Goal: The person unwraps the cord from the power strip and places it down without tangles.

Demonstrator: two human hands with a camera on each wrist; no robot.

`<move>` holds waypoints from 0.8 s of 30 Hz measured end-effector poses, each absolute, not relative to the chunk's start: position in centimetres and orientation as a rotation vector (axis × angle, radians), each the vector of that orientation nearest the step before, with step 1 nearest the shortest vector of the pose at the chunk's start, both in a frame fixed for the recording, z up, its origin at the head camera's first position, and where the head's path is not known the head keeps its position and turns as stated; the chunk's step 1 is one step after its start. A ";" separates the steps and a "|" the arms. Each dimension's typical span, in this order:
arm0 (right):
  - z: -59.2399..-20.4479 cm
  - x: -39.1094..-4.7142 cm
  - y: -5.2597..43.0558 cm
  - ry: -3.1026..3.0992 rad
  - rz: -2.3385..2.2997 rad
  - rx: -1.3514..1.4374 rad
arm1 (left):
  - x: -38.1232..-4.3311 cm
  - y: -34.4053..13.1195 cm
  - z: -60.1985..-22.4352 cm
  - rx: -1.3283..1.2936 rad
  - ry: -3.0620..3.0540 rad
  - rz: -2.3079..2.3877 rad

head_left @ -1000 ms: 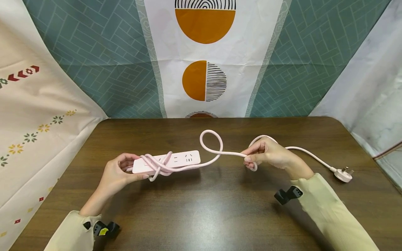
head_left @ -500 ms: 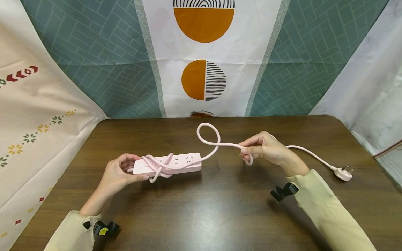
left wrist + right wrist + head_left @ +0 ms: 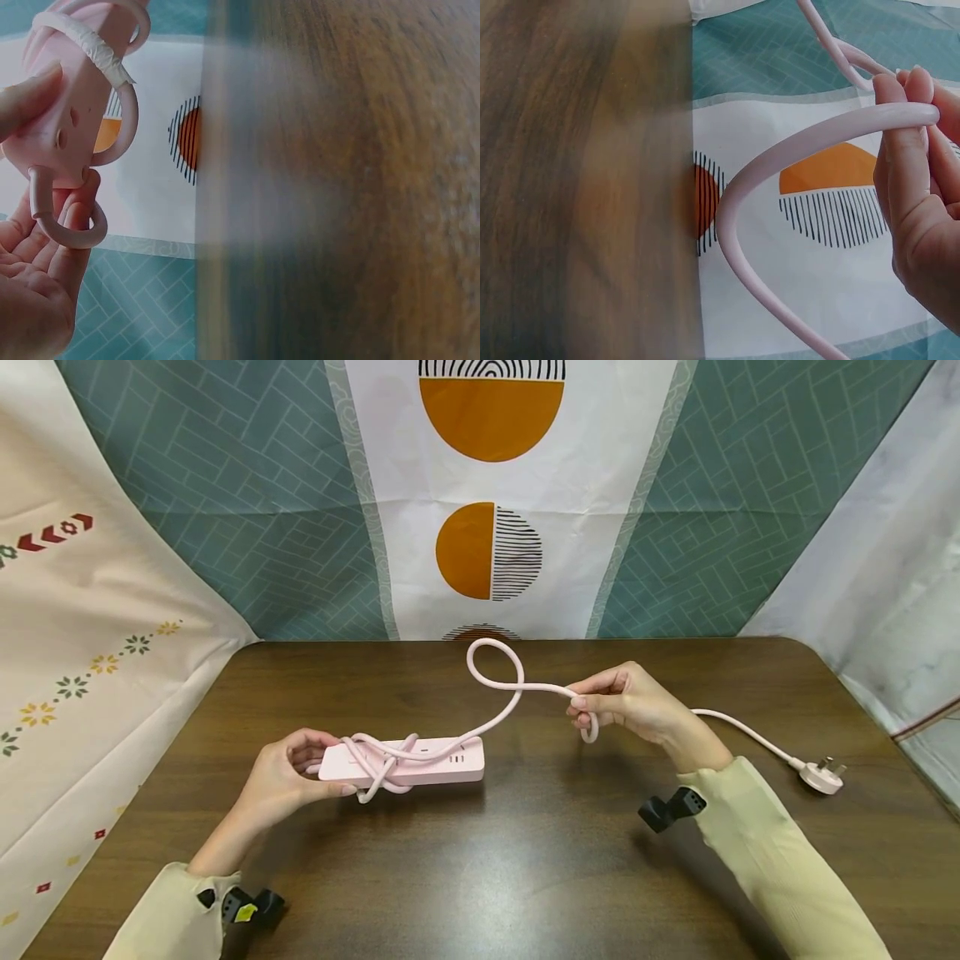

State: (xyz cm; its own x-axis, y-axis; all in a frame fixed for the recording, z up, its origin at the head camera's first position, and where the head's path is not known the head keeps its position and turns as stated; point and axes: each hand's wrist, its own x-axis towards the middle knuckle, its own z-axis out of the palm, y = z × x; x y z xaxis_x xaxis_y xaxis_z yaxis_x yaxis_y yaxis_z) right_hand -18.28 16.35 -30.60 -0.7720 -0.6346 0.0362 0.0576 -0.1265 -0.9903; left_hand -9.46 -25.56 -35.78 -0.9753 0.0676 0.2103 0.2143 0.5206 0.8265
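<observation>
A pink power strip (image 3: pixel 450 767) is tilted above the table, its cord wrapped and crossed around its left half. My left hand (image 3: pixel 288 772) grips the strip's left end, thumb on the near side and fingers behind. In the left wrist view, the cord leaves the end of the power strip (image 3: pixel 71 142) and bends past the fingers. My right hand (image 3: pixel 626 702) pinches the pink cord (image 3: pixel 542 687) between thumb and fingertips. Between the hands the cord rises into a loop. Beyond the right hand the cord curves down, as the cord (image 3: pixel 731 225) in the right wrist view shows.
A three-pin plug (image 3: pixel 820 777) lies at the cord's end on the right of the brown wooden table (image 3: pixel 480 868). Patterned cloth (image 3: pixel 300 527) hangs along the table's back edge. Black wrist cameras (image 3: pixel 671 810) sit at both sleeves.
My right hand has moved up and slightly left with the cord, lifting the loop higher. The power strip has tilted so its near side shows more. The plug has stayed in place.
</observation>
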 end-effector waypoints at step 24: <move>-30.5 -19.2 15.3 1.709 -2.100 -0.472 | -9.4 -25.5 -36.0 -0.407 -2.571 -1.500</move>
State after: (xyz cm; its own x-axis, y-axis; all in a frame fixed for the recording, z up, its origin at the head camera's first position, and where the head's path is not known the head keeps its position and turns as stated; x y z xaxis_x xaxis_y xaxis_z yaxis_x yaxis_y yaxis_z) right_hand -19.21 15.26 -30.49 -0.8668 -0.4985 0.0137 0.0878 -0.1797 -0.9798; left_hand -9.41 -25.53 -36.04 -0.9541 0.1626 0.2515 0.2990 0.4674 0.8320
